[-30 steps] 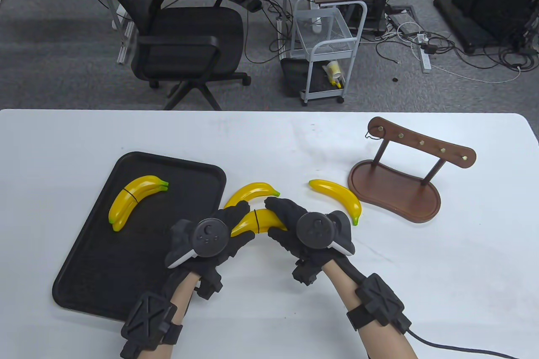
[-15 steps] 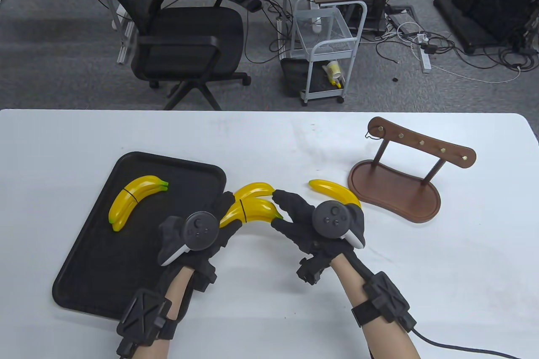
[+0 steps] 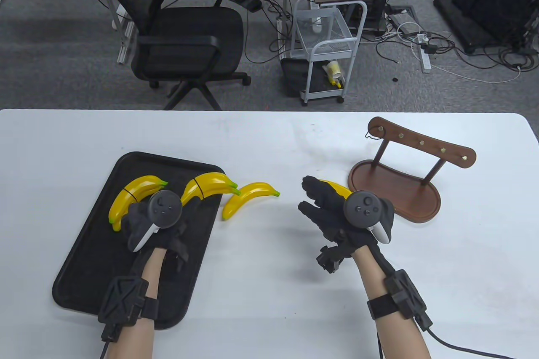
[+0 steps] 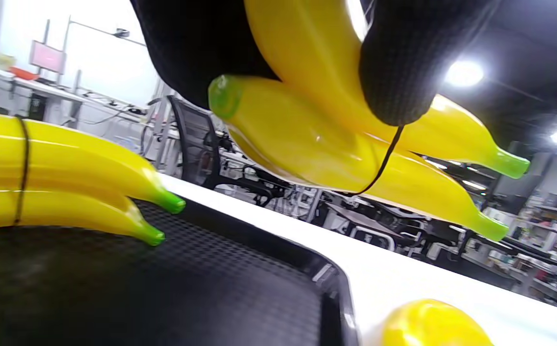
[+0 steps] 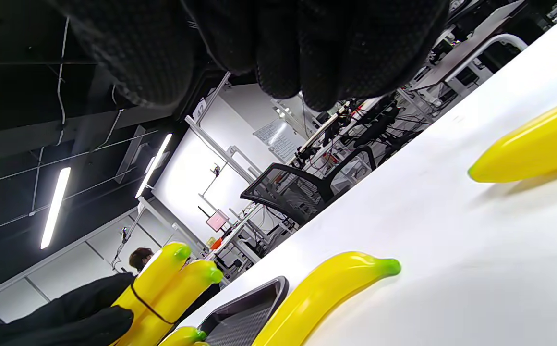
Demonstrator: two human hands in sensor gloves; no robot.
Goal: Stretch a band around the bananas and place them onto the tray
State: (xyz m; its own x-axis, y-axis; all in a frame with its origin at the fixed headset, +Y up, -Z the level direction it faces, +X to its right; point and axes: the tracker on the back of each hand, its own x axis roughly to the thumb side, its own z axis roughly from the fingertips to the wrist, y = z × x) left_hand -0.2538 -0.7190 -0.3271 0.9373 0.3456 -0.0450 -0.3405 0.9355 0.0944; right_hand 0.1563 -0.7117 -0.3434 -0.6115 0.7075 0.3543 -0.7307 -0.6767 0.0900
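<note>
Yellow bananas tied with a thin black band [image 4: 384,163] are in the left hand [image 3: 158,224] now. Half a second ago this banded pair [image 3: 208,184] was on the white table, between both hands. Now the left hand has carried it over the right end of the black tray [image 3: 101,275]. In the left wrist view the fingers [image 4: 403,62] curl round the pair and hold it up off the tray floor.

The right hand [image 3: 337,211] has let go and moved to the right. Its fingers are loose and hold nothing. It hangs over the far banana [image 3: 337,186], which lies just beside the wooden stand [image 3: 396,190]. I cannot tell if the hand touches that banana.

Another tied pair [image 3: 134,197] lies on the tray where it was before. One loose banana [image 3: 246,197] lies on the table just beside the tray's right edge, also where it was.

I can read no words or labels anywhere. A pink screen far off in the left wrist view is too blurry to read.

The table [image 3: 269,140] is white and smooth. The tray floor has a bumpy pattern. Behind the table is grey carpet with a black office chair [image 3: 177,35], a small white cart [image 3: 324,47] and many cables [image 3: 442,45]. The ceiling is dark with long bright lights. A person's head shows far away in the right wrist view.
</note>
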